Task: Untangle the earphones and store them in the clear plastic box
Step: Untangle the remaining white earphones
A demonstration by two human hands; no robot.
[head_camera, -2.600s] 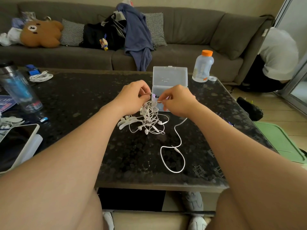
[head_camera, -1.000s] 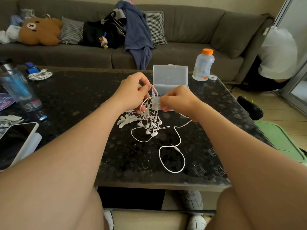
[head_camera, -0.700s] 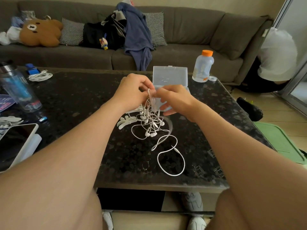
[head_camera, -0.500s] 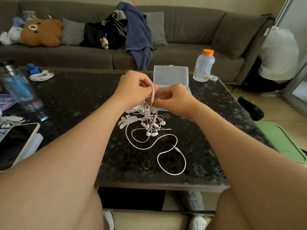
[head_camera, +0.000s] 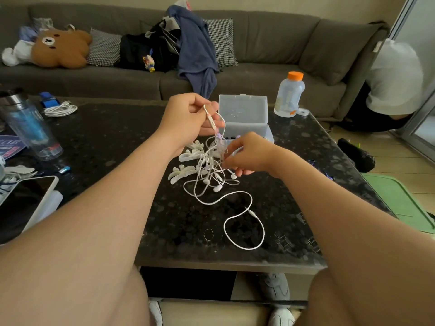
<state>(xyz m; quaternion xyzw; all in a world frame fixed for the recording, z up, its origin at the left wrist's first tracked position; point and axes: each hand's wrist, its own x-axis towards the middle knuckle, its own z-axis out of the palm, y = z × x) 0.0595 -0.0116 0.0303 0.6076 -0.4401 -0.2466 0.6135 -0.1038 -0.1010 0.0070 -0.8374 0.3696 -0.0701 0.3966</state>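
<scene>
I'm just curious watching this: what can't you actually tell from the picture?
Head view: how many earphones are in the tangle; their thin white wires overlap.
Head view: what the clear plastic box holds; the right hand and the tangle cover its front.
Head view: which strand the right hand pinches; its own fingers hide it.

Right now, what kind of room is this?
Probably a living room in a home: a long grey sofa with a teddy bear and clothes on it, and a low dark table in front.
</scene>
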